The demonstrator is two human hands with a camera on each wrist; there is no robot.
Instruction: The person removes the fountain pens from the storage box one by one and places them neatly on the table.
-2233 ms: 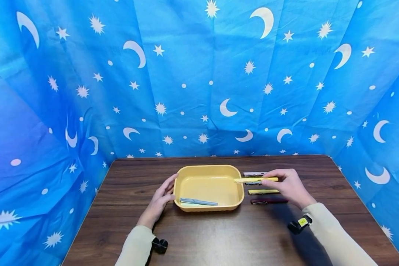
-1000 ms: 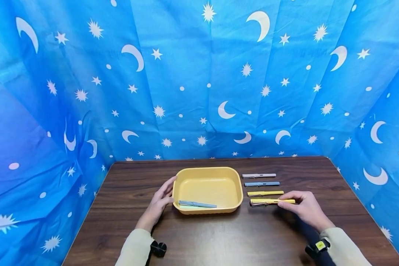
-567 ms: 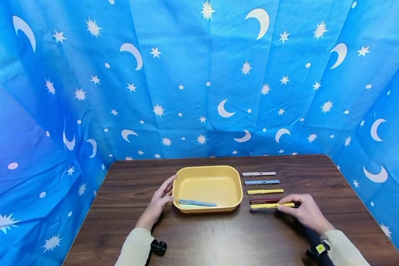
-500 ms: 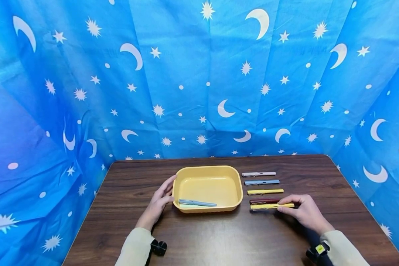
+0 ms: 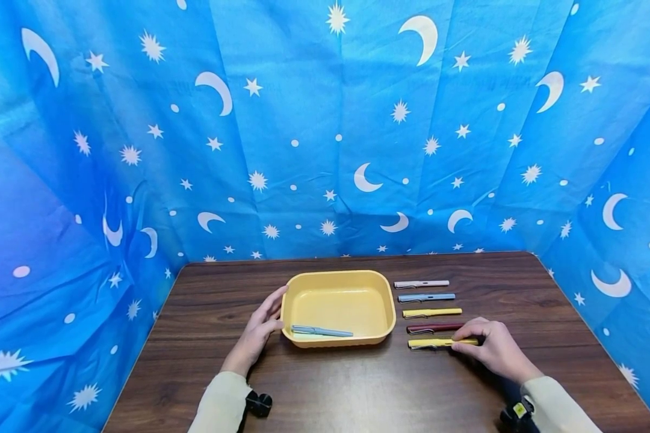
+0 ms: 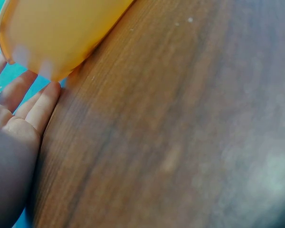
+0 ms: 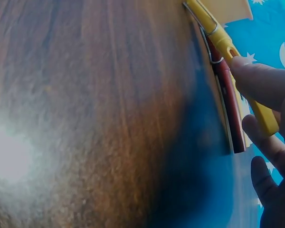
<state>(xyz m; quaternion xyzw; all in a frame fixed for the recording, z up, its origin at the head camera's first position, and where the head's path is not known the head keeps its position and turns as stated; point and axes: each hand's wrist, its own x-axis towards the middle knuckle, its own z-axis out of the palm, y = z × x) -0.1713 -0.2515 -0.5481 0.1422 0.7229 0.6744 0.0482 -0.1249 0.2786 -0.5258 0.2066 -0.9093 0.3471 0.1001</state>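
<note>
My right hand (image 5: 490, 349) pinches a capped yellow pen (image 5: 428, 343) between thumb and fingers, at the near end of a row of pens. The wire clip on its cap shows in the right wrist view, where the pen (image 7: 206, 19) overlaps a dark red pen (image 7: 230, 104). My left hand (image 5: 254, 334) touches the left side of a yellow tray (image 5: 341, 307), its fingers extended along the wall. Inside the tray, a blue pen (image 5: 325, 331) lies over a pale green one (image 5: 314, 336) along the near wall.
Beyond the dark red pen, another yellow pen (image 5: 433, 313), a greyish-blue pen (image 5: 427, 297) and a pale pinkish pen (image 5: 421, 284) lie parallel to the right of the tray. The brown wooden table (image 5: 357, 385) backs onto a blue star-and-moon cloth (image 5: 314, 180).
From the tray's right rim, my right hand has carried the yellow pen right and nearer, past the dark red pen, and lowered it at the row's near end. My left hand stays at the tray.
</note>
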